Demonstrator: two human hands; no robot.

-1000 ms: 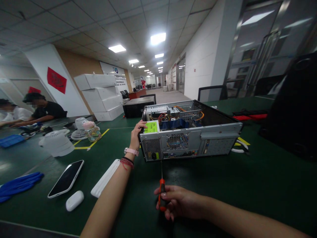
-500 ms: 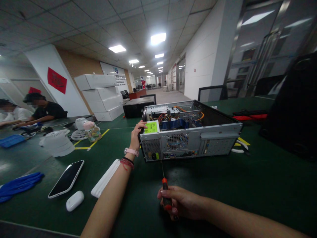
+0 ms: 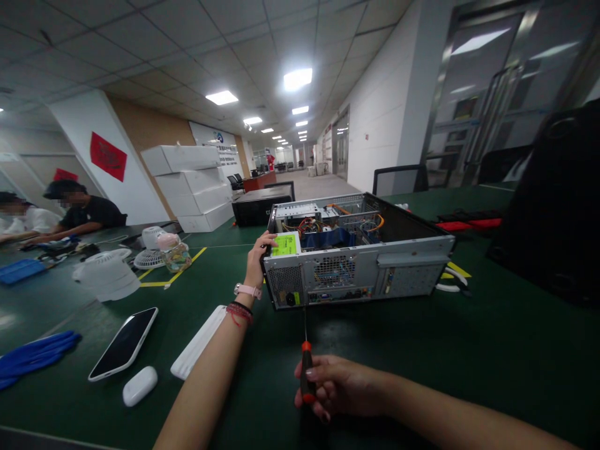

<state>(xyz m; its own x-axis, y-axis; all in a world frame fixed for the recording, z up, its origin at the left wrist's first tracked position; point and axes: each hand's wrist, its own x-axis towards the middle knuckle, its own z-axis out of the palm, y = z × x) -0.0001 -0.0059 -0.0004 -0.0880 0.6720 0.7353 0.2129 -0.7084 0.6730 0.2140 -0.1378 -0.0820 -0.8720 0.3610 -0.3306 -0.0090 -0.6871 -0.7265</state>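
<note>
An opened computer case lies on its side on the green table, its rear panel facing me. Wires and boards show inside, and a power supply with a yellow-green label sits at its near left corner. My left hand grips that corner, fingers bent over the edge and thumb out of sight. In my right hand is a screwdriver with a black and red handle, fingers wrapped round it. Its shaft points away from me to the lower edge of the rear panel; whether the tip touches a screw cannot be made out.
Left on the table are a phone, a white earbud case, a long white object, blue gloves and a white jug-like container. A black bag-like object stands right. Two people sit far left.
The screwdriver's handle has turned a little in my right hand and shifted slightly left, now more upright in view. My left hand stays on the case corner. The view has tilted slightly.
</note>
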